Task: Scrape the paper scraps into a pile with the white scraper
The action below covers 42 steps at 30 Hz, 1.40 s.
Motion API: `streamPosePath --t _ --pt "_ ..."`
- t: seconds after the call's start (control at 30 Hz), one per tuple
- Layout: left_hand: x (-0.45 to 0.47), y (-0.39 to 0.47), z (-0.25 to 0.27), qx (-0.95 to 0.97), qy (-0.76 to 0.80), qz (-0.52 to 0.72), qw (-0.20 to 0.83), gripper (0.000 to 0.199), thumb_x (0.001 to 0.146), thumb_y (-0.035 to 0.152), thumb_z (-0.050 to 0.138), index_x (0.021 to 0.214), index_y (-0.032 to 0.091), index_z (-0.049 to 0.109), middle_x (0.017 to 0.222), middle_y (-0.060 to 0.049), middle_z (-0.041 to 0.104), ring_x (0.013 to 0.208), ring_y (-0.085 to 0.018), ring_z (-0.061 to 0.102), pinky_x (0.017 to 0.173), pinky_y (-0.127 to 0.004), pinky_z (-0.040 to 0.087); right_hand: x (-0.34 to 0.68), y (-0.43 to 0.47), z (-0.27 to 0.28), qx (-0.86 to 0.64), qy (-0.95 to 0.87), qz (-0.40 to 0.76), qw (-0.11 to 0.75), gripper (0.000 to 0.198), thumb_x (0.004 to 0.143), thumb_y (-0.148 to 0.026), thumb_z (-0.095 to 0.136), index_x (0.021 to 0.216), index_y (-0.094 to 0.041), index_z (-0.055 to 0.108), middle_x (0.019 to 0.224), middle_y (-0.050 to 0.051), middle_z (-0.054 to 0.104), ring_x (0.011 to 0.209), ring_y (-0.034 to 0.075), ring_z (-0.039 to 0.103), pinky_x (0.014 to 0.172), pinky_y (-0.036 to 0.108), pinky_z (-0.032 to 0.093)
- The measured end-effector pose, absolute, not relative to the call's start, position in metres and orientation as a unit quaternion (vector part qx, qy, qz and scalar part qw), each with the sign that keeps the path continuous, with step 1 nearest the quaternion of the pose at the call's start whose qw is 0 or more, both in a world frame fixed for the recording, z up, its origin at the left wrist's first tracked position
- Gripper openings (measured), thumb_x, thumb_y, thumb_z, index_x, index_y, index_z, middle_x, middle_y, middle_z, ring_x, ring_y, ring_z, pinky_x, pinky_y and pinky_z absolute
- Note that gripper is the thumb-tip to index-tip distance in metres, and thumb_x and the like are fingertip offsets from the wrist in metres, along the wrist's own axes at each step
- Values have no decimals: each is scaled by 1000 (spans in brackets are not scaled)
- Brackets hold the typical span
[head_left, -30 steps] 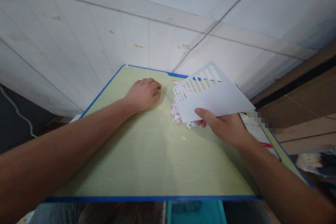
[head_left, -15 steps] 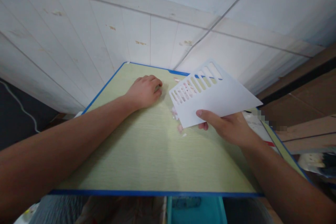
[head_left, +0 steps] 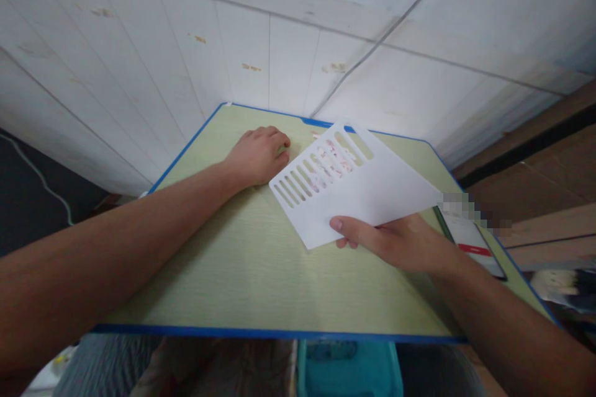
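Note:
My right hand (head_left: 395, 242) grips a thin white sheet (head_left: 372, 189) by its near edge, thumb on top and fingertips underneath. A row of rounded slots, graded from narrow to wide, runs along the sheet's far left side. The sheet is held tilted over the table (head_left: 261, 285). Through its slots show small pink and white pieces (head_left: 331, 164), partly hidden and too blurred to name. My left hand (head_left: 261, 152) rests on the table left of the sheet, fingers loosely curled, with a gap between thumb and forefinger and nothing seen in it.
A flat dark-edged object with a white face and red strip (head_left: 474, 250) lies at the table's right side, partly behind my right forearm. Blue edging borders the tabletop. Behind it stands a white panelled wall (head_left: 242, 49) with a grey cable (head_left: 372, 49). A teal bin (head_left: 351, 378) sits below the front edge.
My right hand has moved the white sheet left and toward me, so it now covers more of the pink pieces. My left hand stays about where it was.

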<state>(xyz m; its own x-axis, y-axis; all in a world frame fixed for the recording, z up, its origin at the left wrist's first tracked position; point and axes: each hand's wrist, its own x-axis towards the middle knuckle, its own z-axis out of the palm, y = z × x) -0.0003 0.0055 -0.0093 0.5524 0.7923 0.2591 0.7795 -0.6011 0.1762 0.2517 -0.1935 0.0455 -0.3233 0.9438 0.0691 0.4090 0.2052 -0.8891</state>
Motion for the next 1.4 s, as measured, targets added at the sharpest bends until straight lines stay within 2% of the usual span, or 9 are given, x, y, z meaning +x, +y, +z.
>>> streamPosePath --t 0.1,0.23,0.4,0.57,0.7,0.93,1.13,1.27,1.4 --pt "0 5 -9 878 451 161 21 39 110 29 66 141 21 88 151 -20 86 144 -42 79 129 -58 62 255 -194 48 -469 -713 410 322 30 108 -34 87 82 -28 74 74 1 82 74 23 86 81 34 76" --pt "-2 7 -10 882 442 161 24 43 111 32 63 144 21 88 154 -19 85 146 -41 78 131 -57 61 262 -191 49 -476 -708 388 349 32 109 -36 88 81 -28 75 75 2 84 69 22 84 68 31 72" --pt "-4 7 -9 884 435 167 34 46 115 38 58 144 21 89 153 -21 86 144 -42 78 130 -62 61 269 -184 43 -515 -704 345 347 44 110 -50 92 75 -28 74 70 4 81 67 23 81 68 34 72" --pt "-4 7 -10 884 432 176 41 47 113 36 58 144 21 89 155 -21 86 146 -43 78 131 -65 61 277 -179 41 -565 -668 284 391 50 106 -64 93 76 -29 75 69 4 80 64 26 78 64 37 71" --pt "-4 8 -11 882 434 180 42 45 112 34 61 145 23 90 153 -19 87 145 -42 78 131 -65 61 278 -179 40 -563 -675 281 387 50 105 -64 94 76 -29 74 69 5 80 64 25 78 64 37 71" --pt "-4 7 -9 885 434 162 34 48 114 36 56 147 20 88 157 -20 85 150 -42 77 133 -63 60 276 -176 32 -566 -663 285 400 48 105 -61 93 75 -29 74 67 4 78 61 25 76 60 37 69" --pt "-3 8 -11 883 435 171 36 47 114 36 57 146 23 89 154 -19 85 147 -41 77 131 -62 60 273 -180 34 -548 -691 277 382 54 108 -63 94 68 -31 75 68 7 81 66 28 80 73 43 76" --pt "-3 9 -13 879 436 186 45 42 113 35 63 142 25 91 151 -18 87 145 -41 78 131 -63 60 273 -183 38 -545 -687 288 385 57 107 -70 94 69 -33 77 70 7 83 67 30 82 66 42 74" --pt "-3 9 -12 879 437 186 49 44 112 35 63 145 24 90 154 -19 86 148 -44 77 132 -66 59 276 -182 36 -562 -682 279 377 58 106 -71 94 68 -31 77 70 7 84 66 29 82 63 40 73"
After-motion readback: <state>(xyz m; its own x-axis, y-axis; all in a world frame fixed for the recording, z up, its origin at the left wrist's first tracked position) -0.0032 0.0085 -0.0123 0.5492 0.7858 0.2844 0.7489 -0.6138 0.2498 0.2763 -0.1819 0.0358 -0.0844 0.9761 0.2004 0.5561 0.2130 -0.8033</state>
